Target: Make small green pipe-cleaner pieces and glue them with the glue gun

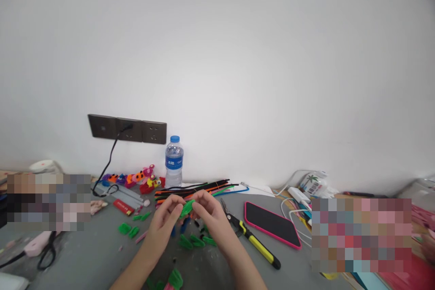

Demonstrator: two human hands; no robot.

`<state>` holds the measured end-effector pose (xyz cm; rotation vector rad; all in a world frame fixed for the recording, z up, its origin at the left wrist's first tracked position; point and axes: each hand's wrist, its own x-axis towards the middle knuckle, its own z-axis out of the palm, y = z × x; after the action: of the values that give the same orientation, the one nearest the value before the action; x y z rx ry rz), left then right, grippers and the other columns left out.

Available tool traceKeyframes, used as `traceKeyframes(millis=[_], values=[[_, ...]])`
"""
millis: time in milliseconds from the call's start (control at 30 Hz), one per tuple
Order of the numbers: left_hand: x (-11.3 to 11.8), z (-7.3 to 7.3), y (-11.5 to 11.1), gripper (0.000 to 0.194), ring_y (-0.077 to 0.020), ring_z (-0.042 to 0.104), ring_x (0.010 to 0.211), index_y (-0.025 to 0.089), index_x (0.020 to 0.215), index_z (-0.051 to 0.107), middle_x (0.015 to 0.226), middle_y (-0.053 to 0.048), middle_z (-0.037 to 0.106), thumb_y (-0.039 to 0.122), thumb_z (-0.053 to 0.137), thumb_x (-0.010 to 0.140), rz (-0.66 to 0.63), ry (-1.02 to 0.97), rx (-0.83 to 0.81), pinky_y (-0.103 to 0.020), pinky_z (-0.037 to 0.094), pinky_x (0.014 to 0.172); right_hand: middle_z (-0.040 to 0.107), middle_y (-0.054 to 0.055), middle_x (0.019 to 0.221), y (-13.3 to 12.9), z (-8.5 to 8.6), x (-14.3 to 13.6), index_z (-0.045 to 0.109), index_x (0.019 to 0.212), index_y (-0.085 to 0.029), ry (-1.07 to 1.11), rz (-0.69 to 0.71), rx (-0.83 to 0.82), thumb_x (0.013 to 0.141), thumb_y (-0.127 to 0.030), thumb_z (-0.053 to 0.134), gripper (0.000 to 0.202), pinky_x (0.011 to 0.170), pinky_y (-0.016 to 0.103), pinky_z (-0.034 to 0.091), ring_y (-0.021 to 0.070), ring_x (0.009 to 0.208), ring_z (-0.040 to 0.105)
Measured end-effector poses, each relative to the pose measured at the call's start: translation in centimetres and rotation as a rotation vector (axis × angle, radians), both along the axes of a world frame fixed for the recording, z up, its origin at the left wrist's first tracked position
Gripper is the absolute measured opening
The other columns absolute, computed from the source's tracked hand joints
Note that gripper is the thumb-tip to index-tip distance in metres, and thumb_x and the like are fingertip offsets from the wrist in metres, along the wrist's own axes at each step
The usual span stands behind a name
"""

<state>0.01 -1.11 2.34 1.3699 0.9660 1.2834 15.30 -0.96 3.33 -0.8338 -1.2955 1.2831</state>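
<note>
Head view: the left hand point(167, 215) and right hand point(211, 211) are pinching a green fuzzy piece point(186, 209), thumbs and fingertips closing on opposite ends, above the table point(292, 273) toward its back edge. Loose green pieces point(186, 241) are lying between the forearms. Light, even pressure is probably serving best, keeping the fuzz uncrushed.
</note>
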Motion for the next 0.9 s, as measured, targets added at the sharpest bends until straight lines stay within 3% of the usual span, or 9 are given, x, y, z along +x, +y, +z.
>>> traceKeyframes(millis=[900], values=[[-0.23, -0.02, 0.07, 0.03, -0.0144, 0.051, 0.059, 0.02, 0.07, 0.058, 0.063, 0.004, 0.051, 0.046, 0.055, 0.086, 0.003, 0.109, 0.095, -0.022, 0.041, 0.057, 0.051, -0.003, 0.068, 0.11, -0.37, 0.15, 0.057, 0.078, -0.017, -0.012, -0.033, -0.013, 0.076, -0.048, 0.07, 0.034, 0.058, 0.024, 0.039, 0.0119, 0.061, 0.047]])
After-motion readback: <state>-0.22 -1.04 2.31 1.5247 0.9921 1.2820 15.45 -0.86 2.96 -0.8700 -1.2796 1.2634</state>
